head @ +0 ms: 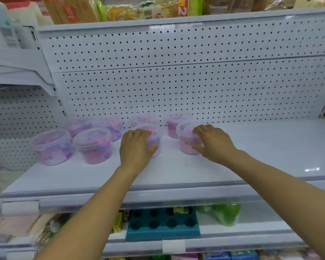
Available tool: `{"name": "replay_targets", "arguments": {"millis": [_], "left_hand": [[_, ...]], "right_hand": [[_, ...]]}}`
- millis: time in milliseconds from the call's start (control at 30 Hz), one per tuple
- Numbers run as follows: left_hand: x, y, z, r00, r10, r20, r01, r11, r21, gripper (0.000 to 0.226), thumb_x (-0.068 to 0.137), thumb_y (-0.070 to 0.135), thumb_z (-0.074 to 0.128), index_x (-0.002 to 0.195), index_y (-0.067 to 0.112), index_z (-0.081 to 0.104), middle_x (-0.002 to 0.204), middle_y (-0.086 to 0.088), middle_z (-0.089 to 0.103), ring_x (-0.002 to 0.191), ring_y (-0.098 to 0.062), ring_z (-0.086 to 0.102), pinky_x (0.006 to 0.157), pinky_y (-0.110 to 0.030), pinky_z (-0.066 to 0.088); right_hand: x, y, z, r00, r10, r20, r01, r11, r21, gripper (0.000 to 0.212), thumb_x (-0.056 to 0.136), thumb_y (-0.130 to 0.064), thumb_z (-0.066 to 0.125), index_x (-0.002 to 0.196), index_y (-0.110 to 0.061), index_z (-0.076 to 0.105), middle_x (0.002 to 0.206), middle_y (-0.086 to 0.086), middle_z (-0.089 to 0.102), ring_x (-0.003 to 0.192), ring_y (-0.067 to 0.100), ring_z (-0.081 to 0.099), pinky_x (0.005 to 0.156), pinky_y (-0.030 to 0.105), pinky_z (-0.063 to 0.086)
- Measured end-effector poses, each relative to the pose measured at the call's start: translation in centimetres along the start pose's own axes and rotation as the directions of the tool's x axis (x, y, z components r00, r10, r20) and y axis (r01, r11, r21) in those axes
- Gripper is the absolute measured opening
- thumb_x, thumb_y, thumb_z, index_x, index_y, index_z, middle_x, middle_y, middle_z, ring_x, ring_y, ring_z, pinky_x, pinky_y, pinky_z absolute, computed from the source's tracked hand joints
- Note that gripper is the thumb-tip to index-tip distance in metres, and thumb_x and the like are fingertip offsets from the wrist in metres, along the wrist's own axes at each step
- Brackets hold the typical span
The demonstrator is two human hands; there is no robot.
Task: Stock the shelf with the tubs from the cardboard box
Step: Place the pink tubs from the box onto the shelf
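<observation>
Several clear tubs with pink and purple contents stand on the white shelf, in a front and a back row. My left hand grips one front-row tub from its near side, fingers over the lid and thumb on the wall. My right hand grips the rightmost front tub the same way. Two more front tubs stand to the left. Back-row tubs sit against the pegboard. The cardboard box is out of view.
A white pegboard back wall rises behind the shelf. The shelf's right part is bare surface. Packaged goods fill the shelf above. Below, a teal tray with round holes and a green bag sit on the lower shelf.
</observation>
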State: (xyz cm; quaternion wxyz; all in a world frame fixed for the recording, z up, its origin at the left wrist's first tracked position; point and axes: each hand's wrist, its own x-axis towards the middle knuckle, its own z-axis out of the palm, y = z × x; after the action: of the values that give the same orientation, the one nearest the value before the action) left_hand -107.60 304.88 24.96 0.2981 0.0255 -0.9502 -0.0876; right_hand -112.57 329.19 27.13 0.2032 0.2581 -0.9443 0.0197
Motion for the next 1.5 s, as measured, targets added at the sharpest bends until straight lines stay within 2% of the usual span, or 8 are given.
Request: {"name": "replay_targets", "arguments": {"millis": [100, 200, 400, 733, 867, 1067, 1333, 1500], "left_hand": [[-0.6, 1.0, -0.2, 0.997, 0.072, -0.007, -0.072, 0.997, 0.018, 0.058, 0.086, 0.05, 0.057, 0.133, 0.016, 0.05, 0.135, -0.006, 0.054, 0.127, -0.028, 0.043, 0.111, -0.047, 0.025], [-2.0, 3.0, -0.6, 0.99, 0.14, -0.022, -0.14, 0.99, -0.026, 0.064, 0.09, 0.057, 0.046, 0.14, 0.017, 0.042, 0.145, -0.005, 0.044, 0.138, -0.027, 0.031, 0.117, -0.049, 0.014], [-5.9, 8.8, -0.8, 0.945, 0.318, -0.081, -0.327, 0.933, -0.151, 0.066, 0.091, 0.06, 0.033, 0.14, 0.017, 0.042, 0.143, -0.005, 0.046, 0.135, -0.026, 0.035, 0.116, -0.049, 0.02], [-12.9, 23.7, 4.6, 0.742, 0.665, 0.083, -0.565, 0.687, -0.456, 0.064, 0.091, 0.058, 0.038, 0.142, 0.019, 0.038, 0.136, -0.001, 0.051, 0.12, -0.023, 0.049, 0.101, -0.038, 0.04], [-17.2, 30.8, 8.1, 0.636, 0.749, 0.186, -0.58, 0.623, -0.525, 0.067, 0.09, 0.062, 0.033, 0.142, 0.021, 0.037, 0.133, -0.001, 0.052, 0.119, -0.023, 0.05, 0.097, -0.038, 0.041], [-24.3, 42.6, 13.7, 0.498, 0.777, 0.385, -0.473, 0.616, -0.63, 0.064, 0.091, 0.059, 0.041, 0.145, 0.027, 0.029, 0.139, 0.003, 0.047, 0.126, -0.02, 0.043, 0.102, -0.035, 0.037], [-34.5, 56.1, 24.9, 0.254, 0.693, 0.675, -0.188, 0.72, -0.668, 0.054, 0.09, 0.044, 0.055, 0.137, 0.02, 0.043, 0.137, -0.002, 0.05, 0.127, -0.02, 0.045, 0.102, -0.032, 0.037], [-39.2, 63.3, 32.9, 0.134, 0.667, 0.733, -0.163, 0.744, -0.648, 0.051, 0.091, 0.038, 0.056, 0.137, 0.019, 0.045, 0.136, -0.003, 0.05, 0.125, -0.02, 0.046, 0.101, -0.028, 0.035]], "right_hand": [[-1.2, -0.2, -0.4, 1.0, 0.007, 0.005, -0.007, 1.0, 0.0, 0.06, 0.09, -0.043, 0.054, 0.142, -0.019, 0.037, 0.149, 0.002, 0.037, 0.137, 0.024, 0.032, 0.11, 0.039, 0.028], [-3.5, -0.2, -0.9, 0.995, 0.056, -0.077, -0.053, 0.998, 0.045, 0.066, 0.09, -0.044, 0.055, 0.147, -0.021, 0.03, 0.156, 0.003, 0.027, 0.144, 0.026, 0.023, 0.116, 0.048, 0.02], [-11.2, 1.0, -1.6, 0.928, 0.191, -0.319, -0.17, 0.981, 0.093, 0.05, 0.088, -0.044, 0.049, 0.128, -0.015, 0.054, 0.134, 0.007, 0.056, 0.116, 0.029, 0.057, 0.101, 0.05, 0.041], [-30.7, 7.8, -0.7, 0.804, 0.551, -0.225, -0.55, 0.832, 0.074, 0.048, 0.09, -0.038, 0.058, 0.132, -0.016, 0.05, 0.129, 0.006, 0.057, 0.112, 0.028, 0.058, 0.078, 0.041, 0.052], [-40.1, 12.7, -1.0, 0.675, 0.725, -0.136, -0.724, 0.686, 0.064, 0.049, 0.088, -0.034, 0.062, 0.133, -0.019, 0.05, 0.128, 0.003, 0.057, 0.108, 0.028, 0.059, 0.074, 0.041, 0.054], [-53.2, 21.8, -1.2, 0.404, 0.909, 0.102, -0.914, 0.397, 0.084, 0.046, 0.09, -0.041, 0.054, 0.134, -0.028, 0.047, 0.131, -0.004, 0.053, 0.116, 0.022, 0.054, 0.087, 0.037, 0.046], [-67.5, 32.2, 6.2, 0.22, 0.829, 0.515, -0.971, 0.237, 0.034, 0.049, 0.088, -0.033, 0.061, 0.134, -0.023, 0.049, 0.13, 0.003, 0.056, 0.111, 0.025, 0.058, 0.089, 0.037, 0.048], [-73.2, 37.5, 13.8, 0.119, 0.77, 0.626, -0.992, 0.121, 0.04, 0.05, 0.087, -0.03, 0.059, 0.134, -0.021, 0.046, 0.129, 0.008, 0.058, 0.109, 0.026, 0.059, 0.092, 0.039, 0.048]]}}
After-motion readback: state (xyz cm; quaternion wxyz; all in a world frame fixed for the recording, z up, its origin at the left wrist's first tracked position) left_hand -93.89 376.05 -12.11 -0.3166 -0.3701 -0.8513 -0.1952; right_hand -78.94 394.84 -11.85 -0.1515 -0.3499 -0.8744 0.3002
